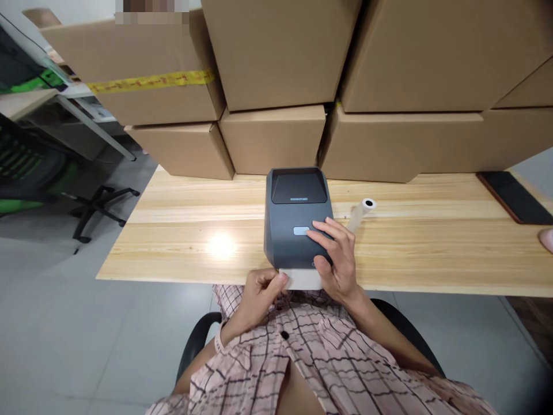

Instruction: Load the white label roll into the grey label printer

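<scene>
A dark grey label printer (285,242) stands on the wooden table close to its front edge. White label paper (302,279) sticks out from the printer's front, over the table edge. My left hand (262,291) pinches the left end of this paper between thumb and curled fingers. Resting on the printer's right side, my right hand (339,259) has its fingers spread, with a fingertip at the pale blue button (301,231). Its thumb is near the front right corner of the printer. Beside the printer on the right lies a small white paper roll (363,208) with a dark core.
Stacked cardboard boxes (276,141) line the back of the table (181,230). A phone (514,196) lies at the far right, with part of a person's finger (546,237) near it. An office chair (38,161) and another desk (30,104) stand at left.
</scene>
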{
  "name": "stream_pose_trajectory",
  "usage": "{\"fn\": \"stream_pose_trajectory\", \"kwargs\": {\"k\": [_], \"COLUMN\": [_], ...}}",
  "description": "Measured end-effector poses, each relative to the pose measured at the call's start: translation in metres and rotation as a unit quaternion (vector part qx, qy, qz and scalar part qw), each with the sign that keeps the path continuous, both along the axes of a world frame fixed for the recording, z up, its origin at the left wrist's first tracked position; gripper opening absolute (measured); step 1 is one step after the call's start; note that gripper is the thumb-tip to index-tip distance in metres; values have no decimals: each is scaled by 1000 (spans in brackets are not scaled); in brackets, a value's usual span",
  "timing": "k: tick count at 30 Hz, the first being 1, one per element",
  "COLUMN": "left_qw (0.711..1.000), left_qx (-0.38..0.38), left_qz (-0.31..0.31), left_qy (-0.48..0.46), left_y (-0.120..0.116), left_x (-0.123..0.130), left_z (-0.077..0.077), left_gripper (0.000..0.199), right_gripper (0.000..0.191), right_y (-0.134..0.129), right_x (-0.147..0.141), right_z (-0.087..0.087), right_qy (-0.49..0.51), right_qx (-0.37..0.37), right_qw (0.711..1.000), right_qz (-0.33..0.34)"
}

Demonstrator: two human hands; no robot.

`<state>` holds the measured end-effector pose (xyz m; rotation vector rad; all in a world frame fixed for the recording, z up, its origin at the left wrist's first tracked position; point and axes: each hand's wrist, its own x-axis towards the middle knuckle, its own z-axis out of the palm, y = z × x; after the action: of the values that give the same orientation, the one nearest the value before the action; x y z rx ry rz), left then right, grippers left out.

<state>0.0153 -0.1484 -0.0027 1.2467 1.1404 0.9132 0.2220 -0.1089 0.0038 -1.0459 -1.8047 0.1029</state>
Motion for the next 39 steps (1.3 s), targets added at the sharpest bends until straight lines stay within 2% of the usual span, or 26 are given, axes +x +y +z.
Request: {"fn": "stream_pose_trajectory", "kwargs": {"k": [2,3,5,8,11,15,16,18,20,21,22,24,26,28,31,35,39], "left_qw": [988,980,978,987,992,996,998,997,977,967,965,978,985,983,977,971,962], "left_qx": [-122,-157,-170,-129,-92,-34,-8,65,147,173,182,169,157,172,198,213,247], "left_qz": [-92,-110,-110,-95,-82,-87,-67,32,154,185,187,124,62,45,61,81,89], "left_qy": [-36,-51,-53,-22,1,16,11,-6,-18,-17,-10,10,29,42,57,72,79], "left_y": [2,4,9,11,8,9,11,17,23,25,27,29,29,28,28,29,37], "left_x": [2,3,3,3,2,-7,-10,-15,-17,-17,-16,-11,-5,-2,0,0,-1], "left_z": [9,12,16,13,9,6,6,7,8,8,7,5,0,-5,-9,-7,1], "left_gripper": [54,52,50,48,45,48,52,57,48,38,33,52,63,65,64,64,66], "right_gripper": [43,45,50,55,53,45,46,50,58,61,64,66,66,66,67,70,75], "right_y": [0,0,0,1,6,14,14,13,6,2,-3,-12,-18,-21,-20,-21,-21], "right_x": [2,3,7,12,12,13,15,18,20,19,18,15,12,10,11,15,24], "right_z": [3,6,14,29,41,43,40,31,18,10,3,-9,-16,-17,-13,-4,19], "right_qy": [-14,-27,-64,-141,-209,-219,-206,-152,-65,-15,34,111,151,165,156,130,85], "right_qx": [-1,-6,-21,-35,-17,-27,-46,-87,-130,-150,-168,-198,-212,-217,-214,-208,-212], "right_qw": [1000,1000,998,989,978,975,977,983,988,988,985,974,965,961,963,968,971], "right_qz": [-3,-1,8,3,-19,9,25,50,50,43,34,27,32,41,53,51,71]}}
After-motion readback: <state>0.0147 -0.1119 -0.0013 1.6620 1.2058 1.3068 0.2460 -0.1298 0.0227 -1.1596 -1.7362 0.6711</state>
